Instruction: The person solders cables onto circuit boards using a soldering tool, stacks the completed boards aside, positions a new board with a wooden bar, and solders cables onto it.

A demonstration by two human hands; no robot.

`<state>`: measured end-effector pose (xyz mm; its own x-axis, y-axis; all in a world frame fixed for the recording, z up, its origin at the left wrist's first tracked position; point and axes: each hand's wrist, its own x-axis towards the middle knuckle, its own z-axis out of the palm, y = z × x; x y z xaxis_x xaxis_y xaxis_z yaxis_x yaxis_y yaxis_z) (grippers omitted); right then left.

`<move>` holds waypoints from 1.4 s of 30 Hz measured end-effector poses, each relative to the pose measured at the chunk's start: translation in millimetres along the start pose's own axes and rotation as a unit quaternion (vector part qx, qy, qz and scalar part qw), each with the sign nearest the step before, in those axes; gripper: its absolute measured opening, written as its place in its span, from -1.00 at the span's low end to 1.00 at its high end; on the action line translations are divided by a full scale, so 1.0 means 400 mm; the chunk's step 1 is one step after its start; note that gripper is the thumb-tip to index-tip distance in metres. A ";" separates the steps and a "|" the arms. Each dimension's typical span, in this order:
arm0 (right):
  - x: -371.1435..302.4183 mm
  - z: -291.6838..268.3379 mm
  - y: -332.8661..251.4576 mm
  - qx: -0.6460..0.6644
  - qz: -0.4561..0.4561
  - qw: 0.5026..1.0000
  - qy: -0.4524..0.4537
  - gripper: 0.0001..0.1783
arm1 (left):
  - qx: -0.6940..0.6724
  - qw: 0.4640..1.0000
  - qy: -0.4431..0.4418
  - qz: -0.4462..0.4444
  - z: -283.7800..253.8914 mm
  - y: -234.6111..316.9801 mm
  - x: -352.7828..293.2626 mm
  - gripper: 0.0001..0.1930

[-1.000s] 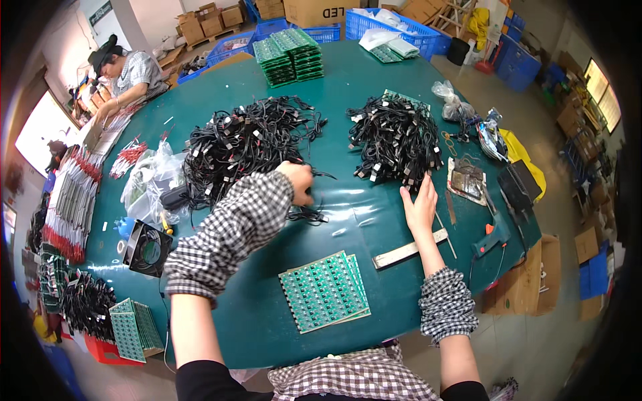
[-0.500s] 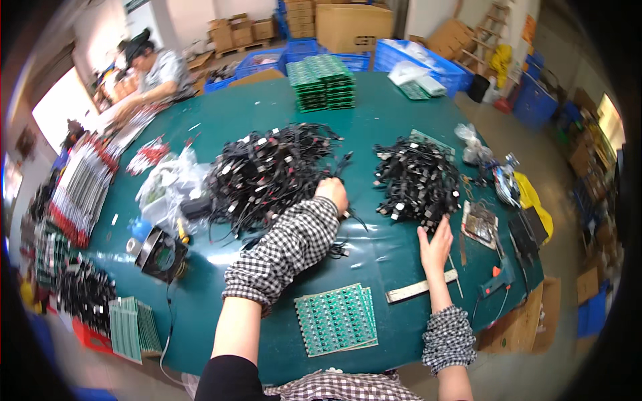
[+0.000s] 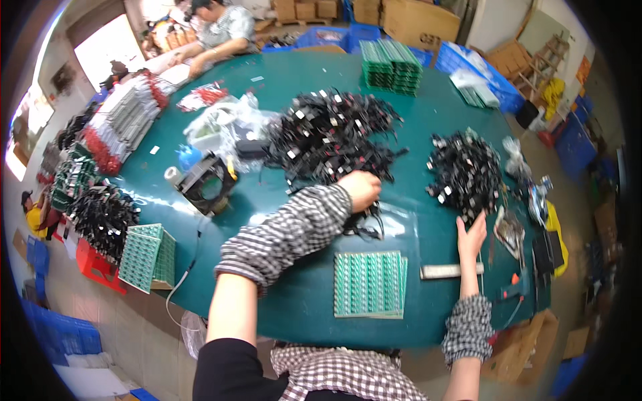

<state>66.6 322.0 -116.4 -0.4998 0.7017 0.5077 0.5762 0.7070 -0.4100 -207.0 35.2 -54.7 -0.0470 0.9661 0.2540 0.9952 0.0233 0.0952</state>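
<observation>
My left hand (image 3: 362, 191) is closed at the near edge of a large heap of black cables (image 3: 328, 137). Black cable strands (image 3: 366, 230) come out below its fingers and loop on the table; the fingertips are hidden. My right hand (image 3: 473, 235) is open, thumb apart, its fingertips at the near edge of a smaller pile of black cables (image 3: 466, 170). Between my arms lies a short stack of green circuit board panels (image 3: 369, 284). A pale ruler-like strip (image 3: 441, 271) lies beside my right wrist.
A small black fan (image 3: 206, 186) and plastic bags (image 3: 227, 127) stand at left. Circuit board panels are stacked at the far side (image 3: 391, 67) and left edge (image 3: 144, 257). A glue gun (image 3: 515, 289) lies at right. A co-worker (image 3: 224, 37) sits far left.
The view has swung, shifting the table's contents right and upward in the picture. My left hand has come nearer, over the loose cable strands. My right hand stays by the smaller pile.
</observation>
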 end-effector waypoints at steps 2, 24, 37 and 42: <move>-0.003 -0.039 0.011 0.037 0.004 0.998 -0.044 -0.09 | -0.043 0.989 0.133 0.038 -0.059 0.067 -0.037 -0.75; -0.444 -0.327 -0.366 0.213 0.001 0.949 -0.231 -0.56 | -0.315 0.852 0.093 -0.409 -0.106 0.465 -0.407 -0.51; -0.491 -0.346 -0.377 0.211 0.041 0.949 -0.230 -0.53 | -0.573 0.685 0.156 -0.422 -0.075 0.572 -0.399 -0.36; -0.488 -0.346 -0.371 0.219 0.062 0.944 -0.239 -0.54 | -0.685 0.555 0.189 -0.433 -0.073 0.578 -0.408 -0.35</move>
<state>168.0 67.9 -49.8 -0.7411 0.6668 0.0783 0.3787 0.5115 -0.7713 28.3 -124.6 -46.2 -0.7288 0.6162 -0.2986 -0.4012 -0.0308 0.9155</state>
